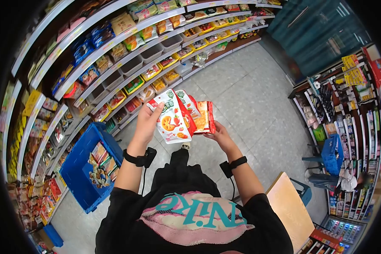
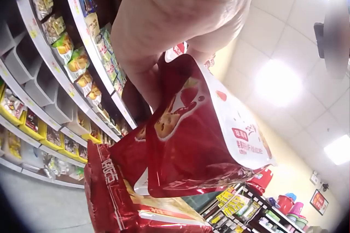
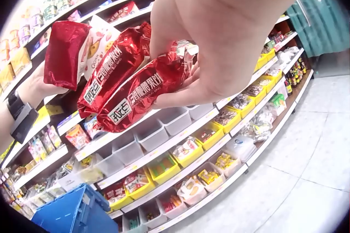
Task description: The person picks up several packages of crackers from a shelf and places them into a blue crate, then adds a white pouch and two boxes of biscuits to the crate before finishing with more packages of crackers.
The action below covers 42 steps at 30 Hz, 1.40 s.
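My left hand grips two white-and-red cookie pouches, thumb on the front face. Cookies and strawberries are printed on them, and their red gusseted bottoms show in the left wrist view. The second pouch is fanned out behind the first, largely covered by it in the head view. In my right hand are two shiny red biscuit packets, pinched together at one end side by side. The front biscuit packet has golden biscuits pictured on it and overlaps the pouches' right edge in the head view.
Curved snack shelves with bins run along the left and back. A blue crate holding several snack packs stands at lower left. On the right are a wooden tabletop, a blue basket and another person. Grey floor tiles lie ahead.
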Motion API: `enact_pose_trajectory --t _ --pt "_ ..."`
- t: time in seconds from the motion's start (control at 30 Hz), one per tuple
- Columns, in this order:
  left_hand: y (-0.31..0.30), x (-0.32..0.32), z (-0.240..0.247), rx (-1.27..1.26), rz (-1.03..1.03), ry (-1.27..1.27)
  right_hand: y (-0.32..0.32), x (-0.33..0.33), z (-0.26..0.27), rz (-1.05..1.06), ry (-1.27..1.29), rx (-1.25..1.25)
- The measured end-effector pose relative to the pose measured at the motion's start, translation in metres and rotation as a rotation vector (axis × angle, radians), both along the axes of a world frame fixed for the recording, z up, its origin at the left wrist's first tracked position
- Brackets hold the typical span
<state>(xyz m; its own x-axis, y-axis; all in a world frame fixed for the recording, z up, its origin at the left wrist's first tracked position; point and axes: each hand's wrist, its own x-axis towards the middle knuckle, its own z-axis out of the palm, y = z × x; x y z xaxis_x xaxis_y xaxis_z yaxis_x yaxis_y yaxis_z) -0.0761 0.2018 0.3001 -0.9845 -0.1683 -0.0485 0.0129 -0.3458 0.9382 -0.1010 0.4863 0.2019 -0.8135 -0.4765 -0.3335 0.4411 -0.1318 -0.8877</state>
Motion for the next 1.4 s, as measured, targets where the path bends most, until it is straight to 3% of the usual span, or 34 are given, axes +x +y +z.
enact_pose_trajectory --t 0.33,0.67,0.73,0.9,0.93,1.13,1.2,1.27,1.33,1.4 --pt "-0.028 0.151 -0.012 -0.077 0.045 -0.094 -0.033 0.138 -0.025 0.053 -0.033 -0.004" --pt "-0.100 0.242 0.005 -0.046 0.229 -0.050 -0.092 0.183 -0.023 0.180 -0.019 0.021" --pt "-0.115 0.255 0.014 -0.038 0.364 -0.033 -0.105 0.187 -0.020 0.190 -0.016 0.034" --pt "-0.194 0.285 -0.006 -0.310 0.517 -0.075 -0.145 0.195 -0.024 0.185 -0.004 0.053" --pt "-0.215 0.291 -0.017 -0.308 0.523 -0.083 -0.155 0.197 -0.025 0.192 -0.010 0.056" --pt "-0.375 0.340 -0.098 -0.900 0.632 -0.259 -0.242 0.225 -0.015 0.134 -0.018 0.098" --pt "-0.423 0.359 -0.129 -0.935 0.634 -0.239 -0.275 0.237 -0.012 0.120 -0.039 0.099" --pt "-0.452 0.377 -0.149 -0.851 0.625 -0.415 -0.306 0.249 -0.008 0.077 -0.077 0.065" --pt "-0.492 0.397 -0.197 -0.876 0.625 -0.434 -0.333 0.258 -0.005 0.066 -0.094 0.064" --pt "-0.526 0.417 -0.241 -1.231 0.605 -0.462 -0.351 0.266 -0.007 0.053 -0.119 0.060"
